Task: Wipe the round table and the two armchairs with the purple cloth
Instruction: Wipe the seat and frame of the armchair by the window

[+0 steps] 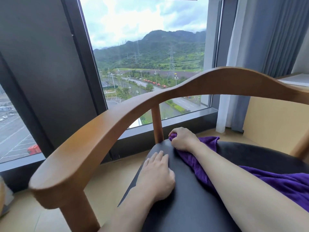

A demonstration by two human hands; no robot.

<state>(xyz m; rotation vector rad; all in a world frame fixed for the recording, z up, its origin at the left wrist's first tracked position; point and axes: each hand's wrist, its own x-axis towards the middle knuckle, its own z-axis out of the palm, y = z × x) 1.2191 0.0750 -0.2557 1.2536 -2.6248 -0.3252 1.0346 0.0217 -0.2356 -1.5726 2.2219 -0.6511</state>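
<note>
The purple terry cloth (284, 183) ran off the right edge, and the right forearm covered its middle. The curved wooden armchair with a black padded seat (192, 203) was cut off at the bottom and right edges, its right armrest unseen. Left of the armchair, a pale blurred object (3, 195) at the left edge was unidentifiable.

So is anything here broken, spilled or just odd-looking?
Nothing stands out. The armchair looks sound: its curved wooden rail shows no damage and its black seat no spill. The right hand grips the purple cloth near the back post, and the left hand rests flat on the seat.
</note>
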